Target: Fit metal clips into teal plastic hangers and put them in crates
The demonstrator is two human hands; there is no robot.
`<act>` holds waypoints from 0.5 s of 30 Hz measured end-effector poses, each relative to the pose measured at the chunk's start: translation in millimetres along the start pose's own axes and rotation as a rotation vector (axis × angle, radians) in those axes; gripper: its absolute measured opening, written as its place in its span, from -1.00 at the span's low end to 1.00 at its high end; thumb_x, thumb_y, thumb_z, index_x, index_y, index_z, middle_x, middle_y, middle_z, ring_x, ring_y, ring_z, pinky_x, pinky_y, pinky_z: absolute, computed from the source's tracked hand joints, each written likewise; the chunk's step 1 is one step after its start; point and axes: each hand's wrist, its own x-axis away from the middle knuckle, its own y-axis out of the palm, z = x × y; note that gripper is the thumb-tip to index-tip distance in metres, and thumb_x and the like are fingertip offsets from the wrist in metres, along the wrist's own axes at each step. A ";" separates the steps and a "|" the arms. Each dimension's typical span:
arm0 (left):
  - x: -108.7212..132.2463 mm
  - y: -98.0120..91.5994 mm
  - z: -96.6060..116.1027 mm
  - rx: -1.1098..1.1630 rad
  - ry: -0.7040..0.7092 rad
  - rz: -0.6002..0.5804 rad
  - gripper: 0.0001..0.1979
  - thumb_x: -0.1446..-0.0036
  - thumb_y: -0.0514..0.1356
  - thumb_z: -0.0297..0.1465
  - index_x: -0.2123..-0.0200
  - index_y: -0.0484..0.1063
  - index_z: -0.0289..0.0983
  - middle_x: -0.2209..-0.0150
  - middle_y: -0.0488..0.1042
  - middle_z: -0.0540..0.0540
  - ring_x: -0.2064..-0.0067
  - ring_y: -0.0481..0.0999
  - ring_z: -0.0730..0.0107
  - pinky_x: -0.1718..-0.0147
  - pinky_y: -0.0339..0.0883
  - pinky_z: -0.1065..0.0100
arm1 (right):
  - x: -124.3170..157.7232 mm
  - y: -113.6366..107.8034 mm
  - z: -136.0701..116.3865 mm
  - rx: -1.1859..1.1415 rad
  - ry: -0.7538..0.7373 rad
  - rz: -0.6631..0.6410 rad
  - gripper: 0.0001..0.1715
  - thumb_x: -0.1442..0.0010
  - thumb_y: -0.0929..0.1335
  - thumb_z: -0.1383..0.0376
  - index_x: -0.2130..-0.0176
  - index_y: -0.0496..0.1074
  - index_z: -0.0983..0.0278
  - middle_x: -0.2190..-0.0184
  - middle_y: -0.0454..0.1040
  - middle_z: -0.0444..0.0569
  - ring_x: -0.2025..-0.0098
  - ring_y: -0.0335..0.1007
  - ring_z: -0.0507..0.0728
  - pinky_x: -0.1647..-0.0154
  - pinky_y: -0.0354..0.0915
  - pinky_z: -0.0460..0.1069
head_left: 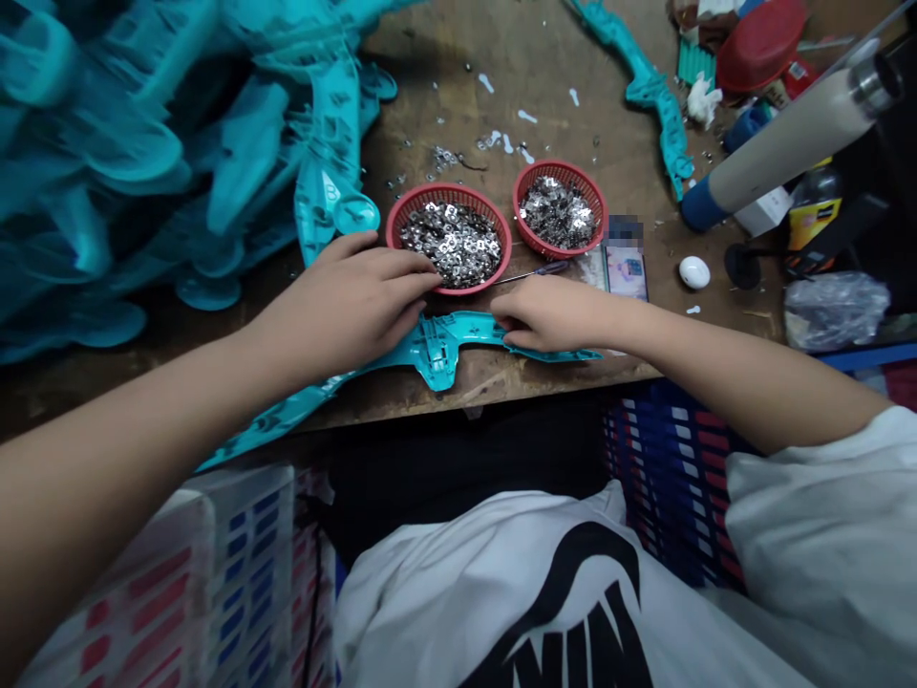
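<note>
My left hand (351,306) reaches over a teal moulded plastic part (437,346), with its fingertips at the near rim of a red plastic basket (448,189) full of small silver metal clips (451,244). Whether those fingers pinch a clip is hidden. My right hand (548,313) rests curled on the teal part's thinner arm, just right of that basket. A thin tool with a metal shaft and purple handle (534,274) lies beyond my right fingers. A second red basket (559,163) of the same clips (557,212) stands farther right.
A heap of teal plastic parts (107,172) rises at the left. Loose clips and white flecks dot the wooden table (444,57). A phone (626,272), a white egg-shaped object (694,272), a beige tube (780,143), a red bowl (759,43) and a plastic bag (835,311) crowd the right.
</note>
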 end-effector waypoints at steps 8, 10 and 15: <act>-5.5 1.7 -6.5 0.007 0.019 -0.023 -0.22 -0.78 -0.21 -0.09 -0.46 0.74 -0.24 -0.53 0.73 -0.20 -0.56 0.69 -0.18 -0.77 0.38 -0.44 | -0.3 -0.1 3.6 0.001 -0.039 -0.012 -0.88 -0.54 0.53 0.41 0.10 0.61 0.20 0.20 0.70 0.02 0.23 0.40 0.24 0.15 0.07 0.10; -7.9 1.7 -9.8 0.023 0.052 -0.019 -0.28 -0.76 -0.15 -0.13 -0.38 0.79 -0.21 -0.46 0.78 -0.23 -0.48 0.73 -0.21 -0.69 0.49 -0.46 | -0.2 -0.6 3.7 0.002 -0.039 -0.024 -0.89 -0.56 0.54 0.40 0.08 0.60 0.21 0.18 0.70 0.02 0.22 0.39 0.23 0.15 0.06 0.09; -9.5 4.5 -17.2 0.052 0.148 0.093 -0.45 -0.75 -0.02 -0.24 -0.24 0.82 -0.11 -0.28 0.86 -0.21 -0.32 0.80 -0.07 -0.53 0.64 -0.29 | 0.6 -1.9 4.2 -0.007 -0.031 -0.046 -0.89 -0.60 0.54 0.39 0.05 0.58 0.23 0.16 0.67 0.02 0.21 0.36 0.21 0.15 0.04 0.07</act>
